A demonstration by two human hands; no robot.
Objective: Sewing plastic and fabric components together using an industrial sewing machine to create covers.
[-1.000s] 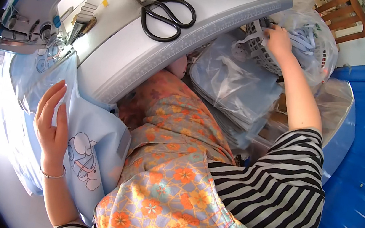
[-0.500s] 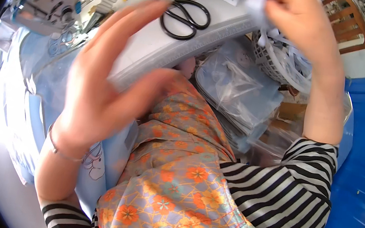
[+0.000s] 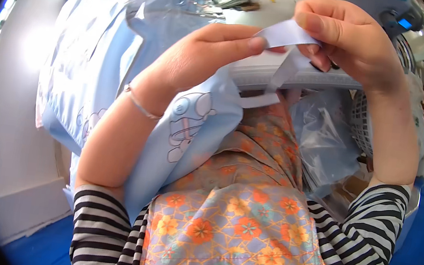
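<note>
Presently, the work seems to be at an early stage: the pale strip is picked out and held up between both hands, above the near edge of the worktop. Its loose length hangs down in a bent line toward the blue cloth, which lies partly over the person's lap; whether the two touch there, I cannot tell. I see no place where the strip is surely fastened to the cloth, so the joining, if this is the purpose, probably remains to be done.

The left hand comes in from the left with the wrist nearly straight, its fingers long and close together, and it nips the strip's near end with the thumb tip against the fingers. The right hand is bent inward at the wrist, a little higher than the left; its thumb and forefinger are closed on the strip, and the other fingers are loosely curled below. Both elbows are bent and stand wide apart.
</note>
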